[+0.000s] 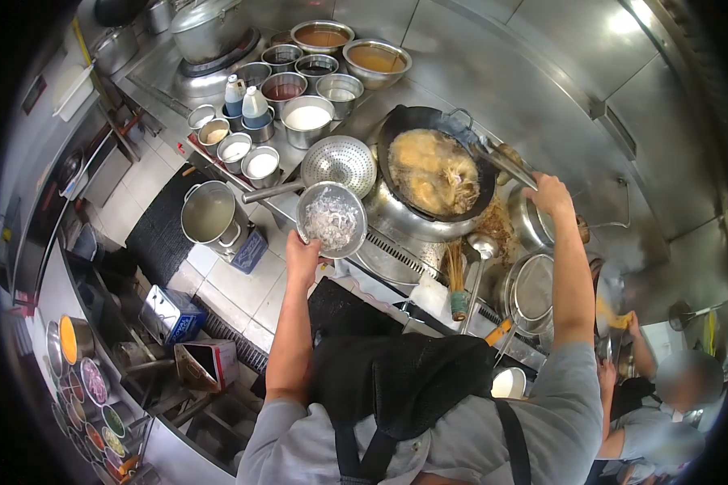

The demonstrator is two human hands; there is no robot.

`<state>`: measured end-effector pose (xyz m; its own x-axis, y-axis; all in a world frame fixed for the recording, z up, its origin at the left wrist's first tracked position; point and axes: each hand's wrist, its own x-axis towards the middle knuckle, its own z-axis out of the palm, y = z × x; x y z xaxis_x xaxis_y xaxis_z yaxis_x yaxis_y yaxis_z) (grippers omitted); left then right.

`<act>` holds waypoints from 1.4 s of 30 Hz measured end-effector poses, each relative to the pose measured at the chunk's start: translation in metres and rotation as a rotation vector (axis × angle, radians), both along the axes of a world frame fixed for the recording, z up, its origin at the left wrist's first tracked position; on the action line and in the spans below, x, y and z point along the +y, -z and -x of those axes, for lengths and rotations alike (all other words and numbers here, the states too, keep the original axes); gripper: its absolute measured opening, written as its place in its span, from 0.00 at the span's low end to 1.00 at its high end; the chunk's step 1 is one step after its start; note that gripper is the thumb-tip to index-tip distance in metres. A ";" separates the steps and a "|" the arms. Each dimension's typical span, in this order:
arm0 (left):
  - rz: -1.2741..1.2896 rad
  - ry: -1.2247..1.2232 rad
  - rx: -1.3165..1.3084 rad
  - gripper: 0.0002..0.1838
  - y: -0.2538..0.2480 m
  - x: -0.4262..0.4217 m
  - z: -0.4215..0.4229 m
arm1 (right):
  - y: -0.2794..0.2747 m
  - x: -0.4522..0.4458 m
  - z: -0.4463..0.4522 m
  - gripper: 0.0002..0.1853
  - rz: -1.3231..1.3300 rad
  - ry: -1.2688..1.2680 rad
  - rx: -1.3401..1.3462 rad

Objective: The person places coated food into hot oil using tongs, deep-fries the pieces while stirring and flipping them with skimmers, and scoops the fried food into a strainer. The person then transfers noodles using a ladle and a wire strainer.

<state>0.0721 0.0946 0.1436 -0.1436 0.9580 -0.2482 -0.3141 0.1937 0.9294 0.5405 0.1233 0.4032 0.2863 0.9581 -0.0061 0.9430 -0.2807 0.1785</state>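
Left hand: your left hand (302, 257) is clamped on the near edge of a metal bowl (309, 204), thumb over the rim; the fingers beneath are hidden.
Bowl: it sits just beyond that grip, with loose white, floury stuff inside. It looks light and stiff, but held from one side it likely wants to tip; a dusted rim could turn slippery. The rim under your thumb is a sound place to hold, with fingers spread below for support.
Right hand: your right hand (552, 196) is closed around the end of a long metal tool (505, 167) that slants down to the left of that grip toward the wok (396, 129).
Tool: it seems rigid and weighted toward its far end; the end you hold is best, well back from the heat. Its working tip is too unclear to name.
Wok: left of your right grip and beyond your left one, holding golden food (416, 149) in bubbling oil. The food looks crisp outside and likely breaks easily.
Strainer: a perforated strainer (339, 162) lies just past the bowl; whether they touch, you cannot tell from here.
Stove top: steel, with a ladle (483, 245) and a bamboo brush (456, 275) between your two grips, nearer your body.
Floor: pale tiles, with a two-handled pot (220, 236) left of your left grip.
Room: another person (643, 428) works to the right of your right arm.
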 end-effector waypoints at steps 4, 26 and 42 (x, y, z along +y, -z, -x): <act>0.017 0.017 0.084 0.17 -0.005 0.004 0.000 | -0.014 -0.011 0.018 0.29 -0.117 -0.099 0.000; -0.005 0.048 0.264 0.12 -0.009 0.028 -0.024 | -0.035 -0.077 0.140 0.18 -0.064 -0.566 0.380; -0.005 -0.010 0.069 0.14 -0.002 0.008 -0.014 | 0.044 0.035 0.013 0.28 -0.085 0.003 0.064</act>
<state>0.0863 0.1029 0.1459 -0.1692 0.9576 -0.2330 -0.2515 0.1867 0.9497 0.5273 0.1582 0.3587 0.2909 0.9551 0.0568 0.9508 -0.2952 0.0938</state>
